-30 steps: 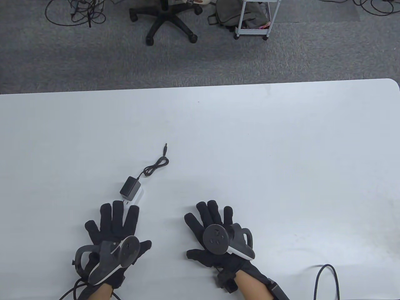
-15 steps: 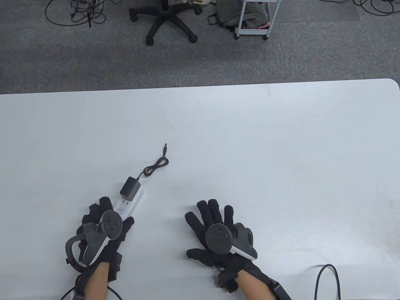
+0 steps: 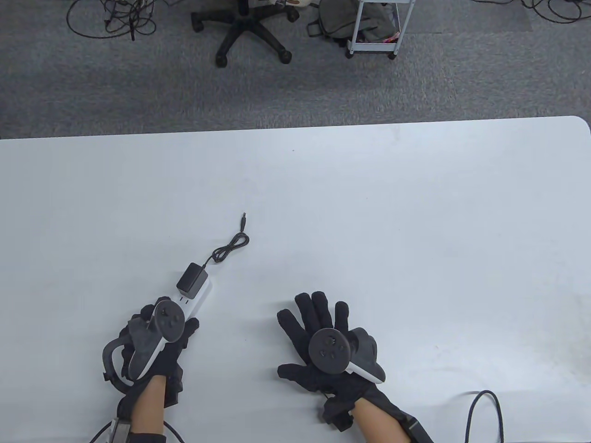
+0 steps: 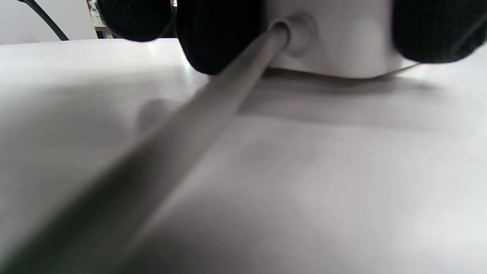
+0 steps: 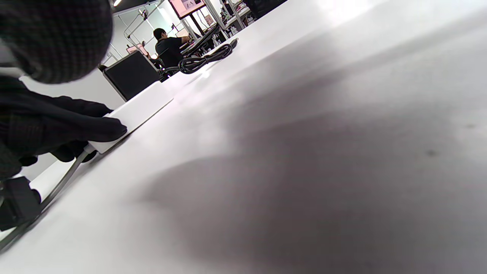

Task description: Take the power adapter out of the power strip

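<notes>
The left wrist view alone shows the left hand's fingers (image 4: 218, 36) clamped round the white plastic power strip's (image 3: 196, 300) cabled end. One black boxy power adapter (image 3: 191, 279) sits plugged in just beyond that hand (image 3: 154, 344). The right hand (image 3: 323, 344) lies spread flat on the white table (image 3: 415, 207) beside it; grey carpet beyond.

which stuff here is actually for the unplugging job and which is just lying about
For the job:
- black box-shaped power adapter
- white power strip
- left hand, gripping the strip
- right hand, flat on the table

Lying about:
- black office chair base
- white wheeled cart
- grey bag
</notes>
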